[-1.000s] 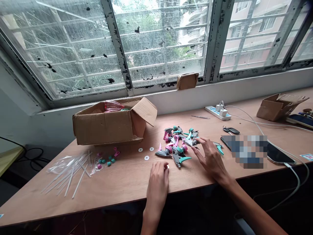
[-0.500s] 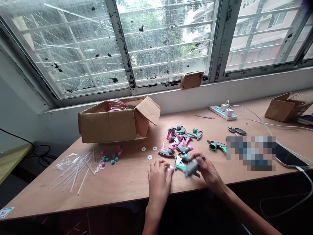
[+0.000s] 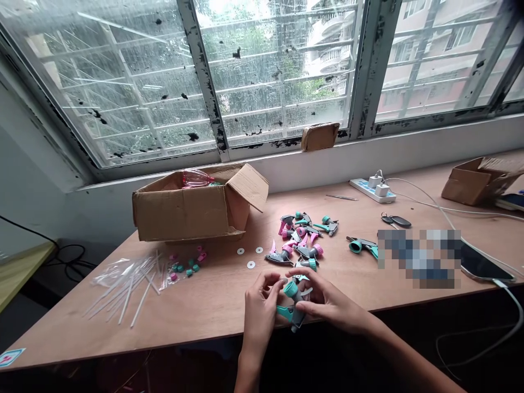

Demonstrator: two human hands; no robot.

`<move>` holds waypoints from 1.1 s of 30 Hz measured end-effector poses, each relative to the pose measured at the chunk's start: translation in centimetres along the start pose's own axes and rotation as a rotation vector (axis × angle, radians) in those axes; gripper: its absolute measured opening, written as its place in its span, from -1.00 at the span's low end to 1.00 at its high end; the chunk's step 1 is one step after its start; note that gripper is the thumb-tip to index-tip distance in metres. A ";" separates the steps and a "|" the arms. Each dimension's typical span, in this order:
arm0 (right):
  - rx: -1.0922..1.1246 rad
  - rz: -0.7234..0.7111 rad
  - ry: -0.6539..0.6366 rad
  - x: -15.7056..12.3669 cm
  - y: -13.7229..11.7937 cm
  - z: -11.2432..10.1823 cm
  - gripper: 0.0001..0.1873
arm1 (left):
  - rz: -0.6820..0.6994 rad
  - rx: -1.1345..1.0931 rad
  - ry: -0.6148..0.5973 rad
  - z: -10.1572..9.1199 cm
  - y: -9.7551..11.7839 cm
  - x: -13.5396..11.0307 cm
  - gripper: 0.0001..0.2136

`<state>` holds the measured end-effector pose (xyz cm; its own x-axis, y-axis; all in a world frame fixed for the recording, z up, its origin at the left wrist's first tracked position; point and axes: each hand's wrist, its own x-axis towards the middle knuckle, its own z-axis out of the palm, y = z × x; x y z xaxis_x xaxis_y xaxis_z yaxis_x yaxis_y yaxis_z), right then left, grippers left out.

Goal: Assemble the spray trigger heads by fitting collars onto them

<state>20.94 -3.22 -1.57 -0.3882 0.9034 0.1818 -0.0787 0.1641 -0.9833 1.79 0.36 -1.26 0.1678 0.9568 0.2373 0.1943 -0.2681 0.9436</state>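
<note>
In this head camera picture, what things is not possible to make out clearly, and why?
Head view:
Trigger sprayer head: partly hidden by the left hand and right hand.
Blurred patch: whatever lies there cannot be told.
Cardboard box: its walls hide the contents, except a pink plastic bottle.
Dark item: cut off by the right edge.

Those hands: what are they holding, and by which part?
A grey-and-teal trigger sprayer head, held by its grey body between the left hand and the right hand.
</note>
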 end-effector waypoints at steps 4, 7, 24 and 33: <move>-0.001 0.005 0.049 0.3 0.4 0.3 -0.54 | -0.028 -0.110 -0.008 -0.4 0.2 -0.1 -0.80; -0.014 -0.006 0.084 0.4 0.6 0.4 -0.58 | -0.017 -0.120 -0.033 -0.6 0.1 -0.2 -0.81; -0.018 -0.070 0.154 0.5 0.6 0.1 -0.62 | 0.162 -0.056 -0.067 -0.9 0.6 -0.7 -0.80; 0.047 -0.053 0.167 0.6 0.9 -0.2 -0.67 | 0.161 -0.066 -0.169 -1.0 1.3 -0.8 -0.76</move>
<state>20.79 -2.49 -2.36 -0.2249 0.9478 0.2260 -0.1398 0.1982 -0.9702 0.95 -0.62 0.04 0.3520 0.8684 0.3491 0.0896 -0.4026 0.9110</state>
